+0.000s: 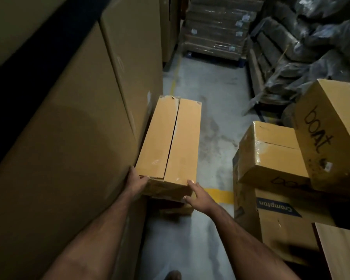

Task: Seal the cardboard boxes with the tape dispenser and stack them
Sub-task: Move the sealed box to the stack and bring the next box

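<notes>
Left hand: the left hand (136,179) grips the near left corner of the long cardboard box (171,142), fingers curled over its edge.
Right hand: the right hand (197,196) rests on the near right corner, fingers spread and fairly straight.
Long cardboard box: lies lengthwise on lower cartons, flaps closed with a bare centre seam, just beside the tall carton wall (69,128).
Floor: grey concrete floor (208,87) with a yellow stripe (219,196).
Right side: taped boxes stacked on a Crompton carton (275,217); one is marked "boat" (335,136).
</notes>
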{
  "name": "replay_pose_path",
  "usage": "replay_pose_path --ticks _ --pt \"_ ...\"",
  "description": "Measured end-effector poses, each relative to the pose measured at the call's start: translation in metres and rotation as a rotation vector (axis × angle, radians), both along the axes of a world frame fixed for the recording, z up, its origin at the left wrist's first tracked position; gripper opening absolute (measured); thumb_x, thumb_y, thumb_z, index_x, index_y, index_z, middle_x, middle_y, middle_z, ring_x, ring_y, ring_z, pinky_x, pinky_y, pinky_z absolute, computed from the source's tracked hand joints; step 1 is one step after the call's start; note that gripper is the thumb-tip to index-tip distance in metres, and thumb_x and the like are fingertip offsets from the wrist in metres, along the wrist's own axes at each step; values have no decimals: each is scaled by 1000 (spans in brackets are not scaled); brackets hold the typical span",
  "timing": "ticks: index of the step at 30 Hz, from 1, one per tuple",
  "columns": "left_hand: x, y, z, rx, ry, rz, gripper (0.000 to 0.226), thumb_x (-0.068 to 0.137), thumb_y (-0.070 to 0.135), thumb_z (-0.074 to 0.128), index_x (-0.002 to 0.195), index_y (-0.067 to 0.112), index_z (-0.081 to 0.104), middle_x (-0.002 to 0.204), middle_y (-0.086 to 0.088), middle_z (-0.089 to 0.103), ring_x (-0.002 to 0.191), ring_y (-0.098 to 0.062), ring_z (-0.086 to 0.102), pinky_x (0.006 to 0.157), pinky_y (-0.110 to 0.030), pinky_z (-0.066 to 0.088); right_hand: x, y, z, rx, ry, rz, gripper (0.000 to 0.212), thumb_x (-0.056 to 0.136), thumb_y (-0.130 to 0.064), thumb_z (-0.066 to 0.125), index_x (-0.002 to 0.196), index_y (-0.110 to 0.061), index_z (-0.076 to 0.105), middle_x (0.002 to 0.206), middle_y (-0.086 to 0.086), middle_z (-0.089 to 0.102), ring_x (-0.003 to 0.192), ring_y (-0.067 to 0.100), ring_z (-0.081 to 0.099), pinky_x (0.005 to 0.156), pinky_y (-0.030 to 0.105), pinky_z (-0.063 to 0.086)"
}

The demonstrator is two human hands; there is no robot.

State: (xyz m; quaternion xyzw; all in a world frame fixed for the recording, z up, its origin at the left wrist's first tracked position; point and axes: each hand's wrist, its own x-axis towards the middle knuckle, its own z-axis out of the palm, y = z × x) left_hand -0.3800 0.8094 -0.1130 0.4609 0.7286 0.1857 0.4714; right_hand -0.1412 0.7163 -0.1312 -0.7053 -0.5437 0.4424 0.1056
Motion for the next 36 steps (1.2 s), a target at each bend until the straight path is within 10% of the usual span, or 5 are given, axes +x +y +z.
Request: replay_pose_path --ticks 9,13,20,30,36 --pt "27 5 26 225 4 92 69 90 21 70 149 12 35 145 -12 26 123 -26 45 96 -25 40 -3 6 32 344 18 -290 48 86 -33 58 132 -24 58 135 5 57 132 30 46 111 37 36" --pt "51 6 93 501 24 100 73 90 32 70 151 12 36 140 -12 33 115 -17 41 85 -21 37 10 23 97 568 -49 -429 43 87 -31 58 129 -28 57 138 8 49 131 32 36 98 22 21" --pt "86 -20 207 911 -87 241 62 89 41 66 142 11 51 111 -1 44 100 -17 52 84 -17 45 51 0 235 930 -93 -565 37 90 -25 62 125 -31 52 123 -3 49 120 20 40 94 36 40" --pt "136 -175 314 1043 -278 110 29 95 25 56 120 15 66 115 -4 60 98 -17 62 90 -33 53 84 -187 328 1104 -190 -807 27 87 -35 65 109 -34 49 104 -17 42 114 15 40 96 41 43" --pt "171 -293 369 1243 -583 -6 24 96 20 54 115 14 67 113 -1 57 88 1 57 77 -9 49 84 -340 380 1466 -351 -997 32 81 -34 63 108 -21 52 115 -5 45 113 18 41 94 34 39"
